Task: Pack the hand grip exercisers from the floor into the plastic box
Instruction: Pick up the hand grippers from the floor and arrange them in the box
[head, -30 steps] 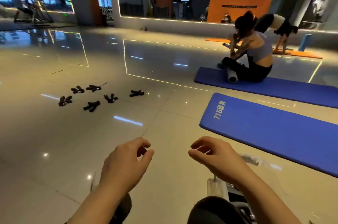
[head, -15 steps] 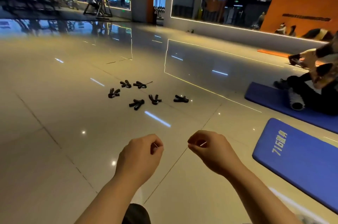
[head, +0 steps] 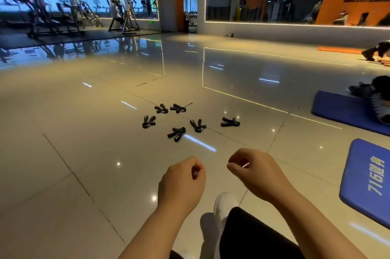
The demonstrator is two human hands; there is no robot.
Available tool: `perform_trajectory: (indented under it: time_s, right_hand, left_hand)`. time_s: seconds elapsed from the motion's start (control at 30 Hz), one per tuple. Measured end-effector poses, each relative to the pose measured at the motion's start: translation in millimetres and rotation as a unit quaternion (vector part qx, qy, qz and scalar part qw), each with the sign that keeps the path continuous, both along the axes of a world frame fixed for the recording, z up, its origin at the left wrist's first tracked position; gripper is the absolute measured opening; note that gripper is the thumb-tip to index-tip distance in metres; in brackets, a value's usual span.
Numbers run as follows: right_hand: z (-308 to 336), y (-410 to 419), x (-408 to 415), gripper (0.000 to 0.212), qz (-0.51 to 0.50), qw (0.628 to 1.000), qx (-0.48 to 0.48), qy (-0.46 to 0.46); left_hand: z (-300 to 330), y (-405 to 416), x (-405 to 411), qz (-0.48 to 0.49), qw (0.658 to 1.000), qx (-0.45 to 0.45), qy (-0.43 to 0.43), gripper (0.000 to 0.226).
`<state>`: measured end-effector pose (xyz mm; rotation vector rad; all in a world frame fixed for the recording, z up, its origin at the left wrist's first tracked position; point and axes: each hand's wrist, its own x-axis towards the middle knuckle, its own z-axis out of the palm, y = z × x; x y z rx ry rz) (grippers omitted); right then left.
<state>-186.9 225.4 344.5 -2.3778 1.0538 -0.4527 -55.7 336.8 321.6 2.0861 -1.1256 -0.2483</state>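
- Approach stage, by my read: six hand grip exercisers (head: pixel 185 120) lie scattered on the glossy floor (head: pixel 84 153) at twelve o'clock from the hands, none picked up yet.
- Left hand (head: pixel 181 182) hangs loosely curled, holding nothing; right hand (head: pixel 256 174) likewise loosely curled, though its fingertips are too unclear to say whether they pinch anything.
- Counting them: two at the far side, one at nine o'clock of the cluster, two nearer the middle, one out at three o'clock.
- One white shoe (head: pixel 224 203) steps forward below the hands.
- Two blue mats (head: pixel 367 178) at three o'clock.
- Plastic box: not in view.
- Next move likely calls for closing in, crouching, and grabbing the nearest exerciser (head: pixel 176 133).
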Motion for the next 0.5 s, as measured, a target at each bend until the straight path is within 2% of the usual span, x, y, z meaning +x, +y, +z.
perform_trajectory:
  time_s: [0.07,0.17,0.3,0.4,0.5]
  right_hand:
    - [-18.7,-11.6,-1.5,0.010,-0.021,1.000,0.011,0.013]
    - [-37.7,-38.5,2.5,0.012,-0.014,0.995,0.029,0.091]
    - [-26.9,-88.1,22.8,0.019,-0.049,0.998,0.023,0.014]
    - [-22.3,-121.7,40.6,0.021,-0.071,0.997,0.031,0.022]
    - [-21.6,-152.8,60.5,0.021,-0.078,0.995,0.049,0.026]
  left_hand:
    - [-3.5,-16.1,13.3,-0.002,1.000,0.014,-0.005,0.011]
    - [-10.2,-48.2,30.4,-0.015,0.999,0.040,-0.022,0.009]
    - [-15.7,-96.4,45.8,-0.045,0.997,0.062,0.021,0.003]
    - [-7.1,-132.8,59.1,-0.073,0.995,0.051,0.048,0.004]
    - [1.4,-166.3,84.8,-0.083,0.996,0.032,0.028,0.004]
